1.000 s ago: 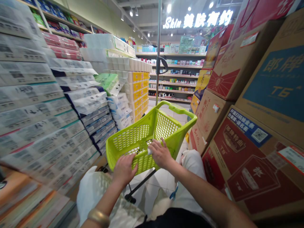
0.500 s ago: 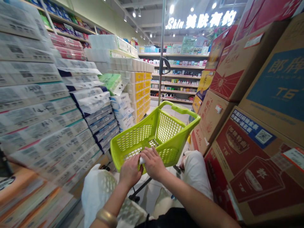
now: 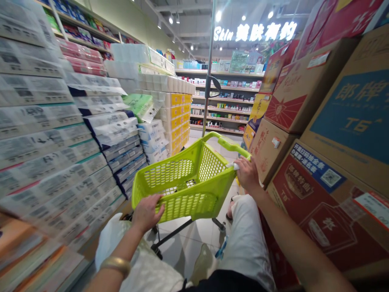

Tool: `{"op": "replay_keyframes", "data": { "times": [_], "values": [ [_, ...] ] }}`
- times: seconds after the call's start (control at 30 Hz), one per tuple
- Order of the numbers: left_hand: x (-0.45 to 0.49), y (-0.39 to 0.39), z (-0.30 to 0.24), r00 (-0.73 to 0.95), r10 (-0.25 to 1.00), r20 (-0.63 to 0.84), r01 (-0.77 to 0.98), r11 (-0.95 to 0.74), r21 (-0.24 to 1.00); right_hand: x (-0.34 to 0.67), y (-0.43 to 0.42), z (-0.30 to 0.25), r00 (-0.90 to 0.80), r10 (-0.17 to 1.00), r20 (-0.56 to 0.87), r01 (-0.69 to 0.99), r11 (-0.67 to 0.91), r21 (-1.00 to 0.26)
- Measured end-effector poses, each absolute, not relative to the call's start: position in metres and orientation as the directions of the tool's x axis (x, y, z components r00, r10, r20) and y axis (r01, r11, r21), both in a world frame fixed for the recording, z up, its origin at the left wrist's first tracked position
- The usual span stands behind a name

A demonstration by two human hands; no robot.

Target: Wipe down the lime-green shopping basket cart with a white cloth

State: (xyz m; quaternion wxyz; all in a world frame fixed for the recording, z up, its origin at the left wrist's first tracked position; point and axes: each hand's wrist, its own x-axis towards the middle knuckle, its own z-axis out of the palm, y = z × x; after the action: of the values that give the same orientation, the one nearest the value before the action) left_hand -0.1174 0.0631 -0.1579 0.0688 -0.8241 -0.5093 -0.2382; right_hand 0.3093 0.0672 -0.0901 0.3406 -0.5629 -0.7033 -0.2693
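Knees clad in loose cream cloth trousers (image 3: 247, 237) spread wide on the near side of a lime-green perforated plastic shopping cart (image 3: 184, 206), which stands upright on the floor directly in front of the person. The left hand (image 3: 147, 213), below a broad gold-coloured bangle (image 3: 116, 265), curls over the cart's near rim, while the right hand (image 3: 246, 172) pinches a crumpled white wad (image 3: 234, 166) against the rim's right end, at the base of the cart's looped green handle (image 3: 230, 145). A bare foot in dark footwear (image 3: 230, 209) sits just beside a cart caster (image 3: 223, 228), and toes could be caught if a hard push from the right hand set the wheels rolling against a loose left grip. The wad could slip into the basket should the fingers slacken. Brown cardboard cartons with red panels (image 3: 322, 207) crowd the cart's right, where a swinging elbow might knock them; white plastic-wrapped paper packs (image 3: 54, 125), stacked unevenly to its left, could topple if bumped. Beyond the cart stand a slim metal pole (image 3: 212, 44) and lit shelves of small colourful packages (image 3: 234, 84).
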Motion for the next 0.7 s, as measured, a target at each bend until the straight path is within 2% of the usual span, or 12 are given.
{"op": "replay_keyframes", "data": {
  "times": [0.13,0.3,0.43,0.5,0.6,0.7],
  "values": [
    [-0.13,0.076,-0.152,0.364,0.828,0.427,0.89,-0.444,0.103,0.317,0.067,-0.084,0.001,0.546,0.837,0.988,0.13,-0.086],
    [-0.104,0.075,-0.147,0.265,0.813,0.519,0.943,-0.331,0.038,0.268,0.054,-0.093,-0.058,0.585,0.809,0.968,0.23,-0.097],
    [-0.047,0.062,-0.134,0.388,0.739,0.55,0.826,-0.544,0.148,0.242,0.04,-0.086,-0.156,0.635,0.757,0.952,0.301,-0.057],
    [-0.018,0.056,-0.123,0.442,0.702,0.558,0.739,-0.638,0.218,0.248,0.037,-0.076,-0.141,0.634,0.761,0.952,0.298,-0.072],
    [0.017,0.051,-0.105,0.484,0.662,0.572,0.622,-0.721,0.307,0.269,0.038,-0.065,0.019,0.574,0.819,0.95,0.245,-0.194],
    [0.042,0.048,-0.089,0.525,0.628,0.574,0.533,-0.769,0.353,0.28,0.04,-0.066,0.101,0.543,0.834,0.882,0.339,-0.328]
  ]
}}
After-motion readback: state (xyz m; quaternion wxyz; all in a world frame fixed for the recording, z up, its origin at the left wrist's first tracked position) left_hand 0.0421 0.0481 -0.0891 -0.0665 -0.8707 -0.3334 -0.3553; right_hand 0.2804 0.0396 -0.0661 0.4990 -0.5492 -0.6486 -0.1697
